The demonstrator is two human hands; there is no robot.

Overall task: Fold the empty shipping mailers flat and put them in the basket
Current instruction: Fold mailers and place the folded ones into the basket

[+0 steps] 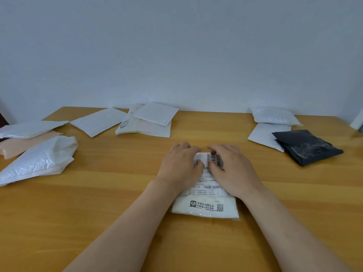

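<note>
With my left hand [179, 165] and right hand [233, 169] curling fingers round the far edge of the labelled mailer [206, 210], I judge trapped air could spring the fold open.

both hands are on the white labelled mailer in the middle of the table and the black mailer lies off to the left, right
Not quite. The head view shows the black mailer lying off to the right, not the left. The rest holds: the left hand and the right hand are both on the white labelled mailer in the middle of the table.
</note>
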